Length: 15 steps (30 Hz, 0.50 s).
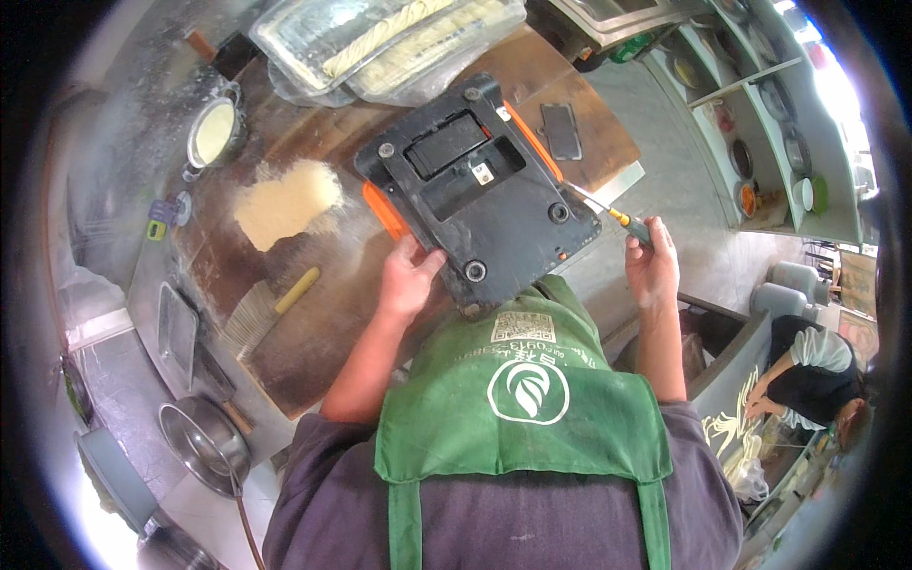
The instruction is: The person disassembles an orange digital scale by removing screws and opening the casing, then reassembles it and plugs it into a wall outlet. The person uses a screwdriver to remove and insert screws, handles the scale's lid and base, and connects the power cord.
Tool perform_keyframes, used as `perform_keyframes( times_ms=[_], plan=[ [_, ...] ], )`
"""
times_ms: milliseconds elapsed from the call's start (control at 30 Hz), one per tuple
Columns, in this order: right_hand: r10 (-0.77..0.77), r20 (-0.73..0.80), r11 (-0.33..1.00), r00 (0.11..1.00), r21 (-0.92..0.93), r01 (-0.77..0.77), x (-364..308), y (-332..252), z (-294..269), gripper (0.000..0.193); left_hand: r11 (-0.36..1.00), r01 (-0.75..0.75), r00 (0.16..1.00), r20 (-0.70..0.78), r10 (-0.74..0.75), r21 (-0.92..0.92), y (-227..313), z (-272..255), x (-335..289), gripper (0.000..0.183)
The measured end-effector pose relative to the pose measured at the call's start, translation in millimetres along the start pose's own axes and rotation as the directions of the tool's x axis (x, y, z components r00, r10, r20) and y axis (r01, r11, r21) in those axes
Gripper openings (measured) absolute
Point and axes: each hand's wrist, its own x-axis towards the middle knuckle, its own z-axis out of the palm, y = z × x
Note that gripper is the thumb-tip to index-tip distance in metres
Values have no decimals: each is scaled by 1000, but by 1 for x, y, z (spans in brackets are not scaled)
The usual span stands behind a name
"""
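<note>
A black device with orange sides (508,223), which looks like an electronic scale turned underside up, lies tilted near the front of the wooden table. Round feet sit near its corners, and a rectangular recess holding a black block, perhaps a battery, shows in its far half. My left hand (410,276) grips its near left edge, thumb on the underside. In my right hand (655,266), fingers closed round the handle, is a screwdriver (621,217) with a yellow and dark green handle. Its shaft points toward the device's right side; whether the tip touches cannot be made out.
Flour (288,204) and a brush (258,318) lie on the wooden table (356,328). Clear trays of dough (380,47) stand at the back, a phone (560,131) right of the device. A pot (215,133) stands left. At far right a person (817,370) handles dough strands.
</note>
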Motion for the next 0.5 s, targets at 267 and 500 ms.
perform_keyframes(
  times_ms=[267,500],
  plan=[
    [-25,63,999,998,-34,27,-1,-2,16,14,975,-118,974,-167,150,190,25,-8,4,39],
    [-165,253,952,953,-211,221,-3,-6,73,19,228,-418,695,149,703,879,99,5,55,63]
  ],
)
